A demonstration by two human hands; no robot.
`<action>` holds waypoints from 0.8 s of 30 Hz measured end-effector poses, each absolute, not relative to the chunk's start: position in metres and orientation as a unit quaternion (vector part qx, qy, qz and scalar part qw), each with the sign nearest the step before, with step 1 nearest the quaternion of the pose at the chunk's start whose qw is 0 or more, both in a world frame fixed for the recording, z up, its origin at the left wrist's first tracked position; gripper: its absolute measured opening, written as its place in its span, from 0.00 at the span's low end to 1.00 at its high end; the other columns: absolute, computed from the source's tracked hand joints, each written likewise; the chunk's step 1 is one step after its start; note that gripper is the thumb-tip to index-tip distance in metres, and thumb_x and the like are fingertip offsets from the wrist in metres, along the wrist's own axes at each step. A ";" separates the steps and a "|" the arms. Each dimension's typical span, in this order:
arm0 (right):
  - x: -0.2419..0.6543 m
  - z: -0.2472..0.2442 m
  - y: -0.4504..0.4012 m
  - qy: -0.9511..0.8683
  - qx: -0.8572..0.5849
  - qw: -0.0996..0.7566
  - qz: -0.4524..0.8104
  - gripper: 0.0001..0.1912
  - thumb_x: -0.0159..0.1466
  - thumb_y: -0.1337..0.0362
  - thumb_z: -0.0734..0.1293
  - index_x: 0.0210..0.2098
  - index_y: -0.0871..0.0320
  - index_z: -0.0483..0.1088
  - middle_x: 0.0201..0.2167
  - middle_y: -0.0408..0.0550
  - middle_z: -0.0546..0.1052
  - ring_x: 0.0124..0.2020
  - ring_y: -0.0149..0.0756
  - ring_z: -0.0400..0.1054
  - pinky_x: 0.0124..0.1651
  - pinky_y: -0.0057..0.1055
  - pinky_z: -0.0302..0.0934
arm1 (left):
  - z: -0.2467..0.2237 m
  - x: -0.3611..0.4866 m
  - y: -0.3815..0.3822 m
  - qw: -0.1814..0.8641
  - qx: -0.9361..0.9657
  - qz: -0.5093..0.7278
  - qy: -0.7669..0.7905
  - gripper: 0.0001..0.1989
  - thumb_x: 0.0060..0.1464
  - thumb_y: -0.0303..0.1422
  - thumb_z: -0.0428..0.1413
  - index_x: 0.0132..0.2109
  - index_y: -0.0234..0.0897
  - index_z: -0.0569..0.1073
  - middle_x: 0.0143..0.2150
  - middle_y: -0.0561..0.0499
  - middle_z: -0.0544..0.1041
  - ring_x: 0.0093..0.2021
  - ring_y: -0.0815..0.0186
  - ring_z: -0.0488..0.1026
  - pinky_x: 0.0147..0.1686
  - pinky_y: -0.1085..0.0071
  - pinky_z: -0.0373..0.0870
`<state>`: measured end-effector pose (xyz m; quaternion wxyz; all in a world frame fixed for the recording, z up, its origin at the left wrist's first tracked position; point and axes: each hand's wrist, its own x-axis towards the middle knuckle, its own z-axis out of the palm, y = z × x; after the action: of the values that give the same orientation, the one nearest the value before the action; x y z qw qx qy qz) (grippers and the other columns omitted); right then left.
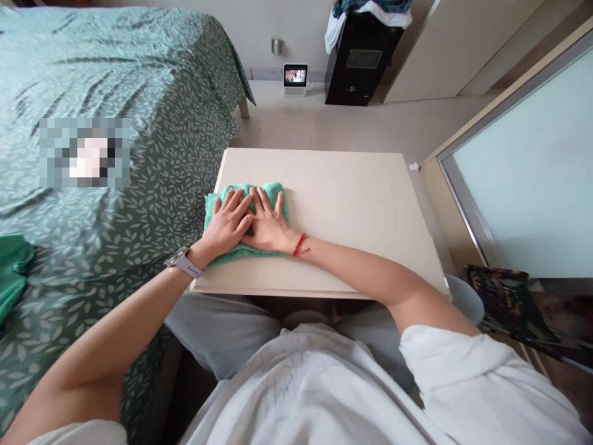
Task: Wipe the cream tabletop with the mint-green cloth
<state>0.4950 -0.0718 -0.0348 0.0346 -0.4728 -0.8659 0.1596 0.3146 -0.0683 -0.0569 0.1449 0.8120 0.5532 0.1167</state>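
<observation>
A folded green towel lies at the left side of a cream-coloured tabletop, its left edge reaching the table's edge. My left hand rests flat on the towel with its fingers spread, a watch on the wrist. Beside it my right hand, with a red string bracelet at the wrist, is also laid flat on the towel, fingers apart. The two hands touch, and the left thumb and fingers meet the back of the right hand. Part of the towel is hidden beneath the palms.
A bed with a green leaf-patterned cover stands close on the left, with a green cloth on it. Beyond the table are a small screen device and a black cabinet. A frosted glass panel borders the right.
</observation>
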 end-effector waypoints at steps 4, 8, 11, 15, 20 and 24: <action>0.485 -0.038 -0.015 -0.868 -0.471 0.043 0.153 0.45 0.80 0.45 0.64 0.89 0.58 0.52 0.91 0.64 0.43 0.91 0.67 0.34 0.85 0.81 0.30 | -0.057 0.306 -0.011 0.123 0.812 0.115 0.559 0.44 0.76 0.53 0.39 0.86 0.30 0.61 0.87 0.31 0.56 0.88 0.34 0.47 0.82 0.30 0.44; 0.475 -0.043 0.039 -0.862 -0.483 0.045 0.148 0.44 0.82 0.42 0.60 0.88 0.60 0.53 0.91 0.64 0.43 0.91 0.66 0.33 0.84 0.82 0.27 | -0.066 0.290 0.055 0.125 0.826 0.142 0.530 0.47 0.76 0.60 0.37 0.86 0.34 0.61 0.87 0.35 0.58 0.88 0.38 0.49 0.84 0.36 0.44; 0.468 -0.043 0.070 -0.850 -0.506 0.044 0.139 0.45 0.82 0.42 0.56 0.88 0.63 0.53 0.91 0.67 0.43 0.90 0.68 0.33 0.84 0.83 0.27 | -0.074 0.279 0.104 0.137 0.843 0.172 0.491 0.49 0.74 0.65 0.35 0.85 0.39 0.64 0.86 0.40 0.61 0.88 0.45 0.53 0.86 0.44 0.44; 0.464 -0.040 0.100 -0.842 -0.520 0.053 0.135 0.44 0.82 0.43 0.55 0.86 0.65 0.56 0.90 0.69 0.47 0.90 0.69 0.37 0.84 0.82 0.29 | -0.079 0.275 0.149 0.123 0.856 0.191 0.465 0.48 0.75 0.64 0.32 0.83 0.39 0.67 0.84 0.41 0.67 0.85 0.51 0.60 0.86 0.51 0.47; 0.464 -0.046 0.123 -0.843 -0.509 0.097 0.144 0.43 0.82 0.42 0.55 0.81 0.67 0.66 0.86 0.71 0.59 0.87 0.72 0.48 0.83 0.83 0.32 | -0.080 0.277 0.169 0.095 0.868 0.156 0.461 0.50 0.77 0.59 0.26 0.80 0.25 0.68 0.80 0.29 0.71 0.80 0.47 0.67 0.82 0.48 0.56; 0.464 -0.055 0.126 -0.843 -0.502 0.119 0.151 0.44 0.81 0.39 0.55 0.80 0.67 0.68 0.86 0.70 0.59 0.87 0.74 0.45 0.83 0.85 0.26 | -0.081 0.277 0.165 0.088 0.866 0.164 0.465 0.41 0.79 0.53 0.32 0.79 0.34 0.69 0.80 0.33 0.71 0.80 0.48 0.67 0.83 0.47 0.55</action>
<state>0.4636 0.1258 -0.0548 0.1193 -0.5016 -0.8434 0.1510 0.2773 0.1652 -0.0810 0.0884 0.8657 0.4646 0.1636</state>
